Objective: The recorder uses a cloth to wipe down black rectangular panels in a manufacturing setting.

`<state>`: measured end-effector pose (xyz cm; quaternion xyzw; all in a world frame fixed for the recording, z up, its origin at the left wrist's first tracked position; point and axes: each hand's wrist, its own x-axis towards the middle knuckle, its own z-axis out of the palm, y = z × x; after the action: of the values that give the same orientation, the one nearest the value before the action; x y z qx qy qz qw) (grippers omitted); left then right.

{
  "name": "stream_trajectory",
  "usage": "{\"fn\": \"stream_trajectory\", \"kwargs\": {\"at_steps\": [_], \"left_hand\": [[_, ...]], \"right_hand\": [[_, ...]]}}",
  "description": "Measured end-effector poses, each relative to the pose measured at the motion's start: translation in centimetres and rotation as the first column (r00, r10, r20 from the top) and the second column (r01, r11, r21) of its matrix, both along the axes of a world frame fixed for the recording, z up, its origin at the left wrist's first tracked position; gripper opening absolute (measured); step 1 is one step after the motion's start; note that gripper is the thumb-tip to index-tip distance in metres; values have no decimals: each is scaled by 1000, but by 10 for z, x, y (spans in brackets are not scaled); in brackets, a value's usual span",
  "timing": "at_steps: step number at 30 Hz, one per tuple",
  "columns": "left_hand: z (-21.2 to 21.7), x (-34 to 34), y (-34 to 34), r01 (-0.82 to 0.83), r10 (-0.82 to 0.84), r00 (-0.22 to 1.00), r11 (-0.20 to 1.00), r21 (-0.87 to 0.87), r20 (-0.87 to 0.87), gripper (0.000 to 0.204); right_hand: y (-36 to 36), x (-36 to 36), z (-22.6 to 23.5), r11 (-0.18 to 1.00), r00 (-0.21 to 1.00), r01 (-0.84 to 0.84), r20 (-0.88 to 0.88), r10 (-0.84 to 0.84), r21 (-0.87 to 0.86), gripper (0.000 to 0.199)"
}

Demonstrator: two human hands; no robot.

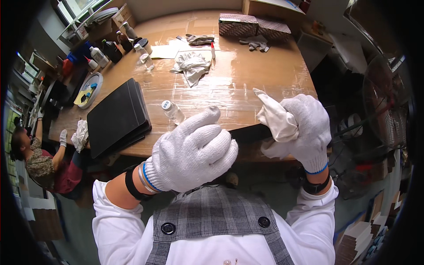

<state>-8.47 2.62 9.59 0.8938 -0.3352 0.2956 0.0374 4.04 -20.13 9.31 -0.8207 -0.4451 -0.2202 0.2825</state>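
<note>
Pinching white cloth [279,123]: right grip [310,126] | left grip [194,150]: cannot tell | bottle [176,115]: printed cap [166,105]

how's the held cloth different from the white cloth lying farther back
The held cloth is gripped in the right hand; the far cloth lies loose on the table. The held cloth tapers to a point; the far cloth is a crumpled heap. Both are whitish and creased.

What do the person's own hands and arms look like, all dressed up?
The left hand and right hand wear white knitted gloves with blue edging at the cuffs. Each wrist has a black band; the left also has silvery bracelets. White sleeves end short of the wrists.
</note>
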Motion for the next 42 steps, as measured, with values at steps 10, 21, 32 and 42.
{"fn": "stream_trajectory", "kwargs": {"at_steps": [10,21,32,42], "left_hand": [[8,-9,0,-35,36,999,998,58,-21,28],[12,-18,4,-88,93,995,989,119,-39,29],[16,-7,-5,-114,121,992,983,143,-41,26],[22,29,-43,-39,62,991,982,187,-115,34]], "right_hand": [[-1,-2,-3,997,998,-19,56,15,70,57],[-2,0,-5,998,998,-16,63,12,65,53],[0,6,-10,988,991,-43,133,23,147,42],[-1,10,-17,979,991,-63,128,38,192,33]]}}
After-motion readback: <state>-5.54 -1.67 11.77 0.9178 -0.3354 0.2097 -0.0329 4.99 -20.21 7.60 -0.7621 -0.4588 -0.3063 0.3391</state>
